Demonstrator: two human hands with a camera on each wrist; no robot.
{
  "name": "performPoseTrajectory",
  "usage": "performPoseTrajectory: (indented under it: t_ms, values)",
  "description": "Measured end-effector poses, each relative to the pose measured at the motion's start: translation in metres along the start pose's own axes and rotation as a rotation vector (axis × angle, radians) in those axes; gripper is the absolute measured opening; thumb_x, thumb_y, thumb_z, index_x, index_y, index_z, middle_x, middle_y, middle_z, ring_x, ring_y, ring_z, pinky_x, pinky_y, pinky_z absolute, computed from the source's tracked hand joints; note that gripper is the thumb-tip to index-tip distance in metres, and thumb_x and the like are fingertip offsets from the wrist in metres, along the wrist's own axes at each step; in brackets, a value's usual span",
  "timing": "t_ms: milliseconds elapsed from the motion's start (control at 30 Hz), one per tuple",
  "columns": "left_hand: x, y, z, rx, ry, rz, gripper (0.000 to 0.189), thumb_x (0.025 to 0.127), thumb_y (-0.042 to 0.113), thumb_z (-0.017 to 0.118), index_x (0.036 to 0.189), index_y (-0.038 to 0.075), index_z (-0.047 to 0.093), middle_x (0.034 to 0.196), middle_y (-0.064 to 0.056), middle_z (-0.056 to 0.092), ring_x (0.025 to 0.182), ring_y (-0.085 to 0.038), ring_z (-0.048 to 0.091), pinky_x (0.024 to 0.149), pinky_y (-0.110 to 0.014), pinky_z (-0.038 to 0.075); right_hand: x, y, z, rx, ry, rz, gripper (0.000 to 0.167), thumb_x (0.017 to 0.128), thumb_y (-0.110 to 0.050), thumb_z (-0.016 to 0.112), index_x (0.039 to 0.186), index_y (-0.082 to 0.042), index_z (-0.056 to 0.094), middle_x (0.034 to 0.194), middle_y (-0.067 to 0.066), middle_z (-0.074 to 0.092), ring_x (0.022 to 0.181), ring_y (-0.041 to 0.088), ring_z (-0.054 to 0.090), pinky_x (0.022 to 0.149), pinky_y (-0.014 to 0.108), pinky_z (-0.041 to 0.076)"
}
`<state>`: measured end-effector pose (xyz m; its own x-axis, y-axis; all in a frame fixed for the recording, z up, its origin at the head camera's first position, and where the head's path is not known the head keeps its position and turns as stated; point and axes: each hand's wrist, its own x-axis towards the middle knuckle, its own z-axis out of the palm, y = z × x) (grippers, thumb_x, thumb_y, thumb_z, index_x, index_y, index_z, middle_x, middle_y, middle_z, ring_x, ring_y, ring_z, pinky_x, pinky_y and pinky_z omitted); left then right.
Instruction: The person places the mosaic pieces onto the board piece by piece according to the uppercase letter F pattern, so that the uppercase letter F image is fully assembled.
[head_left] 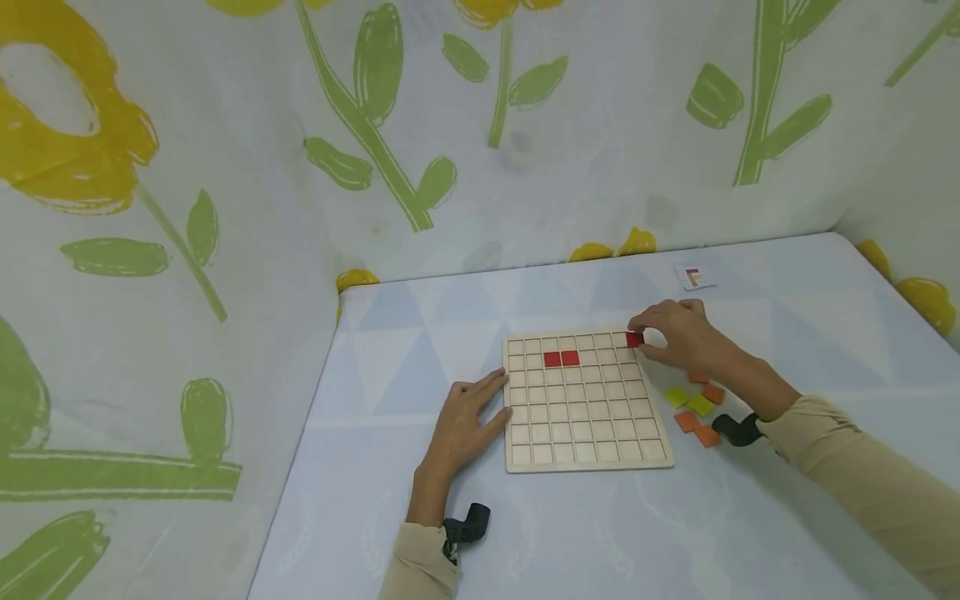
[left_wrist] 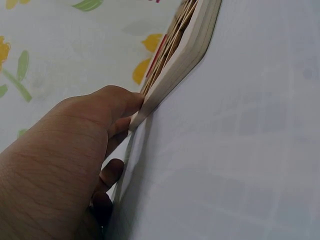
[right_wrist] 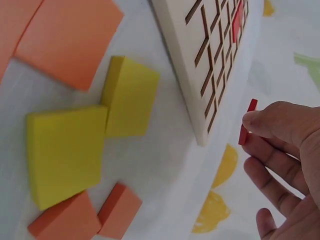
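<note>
A wooden grid board (head_left: 588, 417) lies flat on the table, with two red square tiles (head_left: 561, 358) side by side in its upper rows. My right hand (head_left: 686, 337) pinches another red tile (right_wrist: 248, 121) between thumb and fingers, over the board's far right corner in the head view. At the board's left edge, my left hand (head_left: 461, 425) rests with its fingertips touching the side; the left wrist view shows its thumb against that edge (left_wrist: 160, 87). Right of the board lie loose yellow tiles (right_wrist: 67, 152) and orange tiles (right_wrist: 70, 42), some partly under my right forearm.
A small card (head_left: 695, 277) with a coloured grid pattern lies at the back right of the table. The table (head_left: 360, 500) wears a pale cloth with blue triangles. Flower-printed fabric (head_left: 247, 167) hangs behind and to the left.
</note>
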<state>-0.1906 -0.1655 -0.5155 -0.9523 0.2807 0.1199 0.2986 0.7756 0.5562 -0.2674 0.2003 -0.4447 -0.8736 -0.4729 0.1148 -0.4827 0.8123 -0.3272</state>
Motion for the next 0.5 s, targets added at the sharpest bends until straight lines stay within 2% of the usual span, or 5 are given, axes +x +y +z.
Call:
performPoseTrajectory:
  t_ms: [200, 500]
  values:
    - [0.001, -0.001, 0.002, 0.007, -0.003, 0.001, 0.055, 0.096, 0.041, 0.063, 0.148, 0.026, 0.052, 0.153, 0.018, 0.042, 0.115, -0.015, 0.047, 0.095, -0.039, 0.043, 0.005, -0.012, 0.002, 0.028, -0.005, -0.058, 0.029, 0.083, -0.007, 0.08, 0.111, -0.005, 0.073, 0.109, 0.009, 0.072, 0.111, 0.034, 0.056, 0.094, 0.062, 0.027]
    - [-0.001, -0.001, 0.001, 0.012, 0.014, 0.023, 0.055, 0.097, 0.041, 0.062, 0.148, 0.024, 0.052, 0.153, 0.016, 0.043, 0.114, -0.015, 0.048, 0.094, -0.039, 0.043, 0.016, -0.025, 0.009, 0.021, -0.02, -0.092, 0.03, 0.082, -0.01, 0.082, 0.111, -0.006, 0.073, 0.108, 0.007, 0.072, 0.109, 0.031, 0.058, 0.095, 0.058, 0.028]
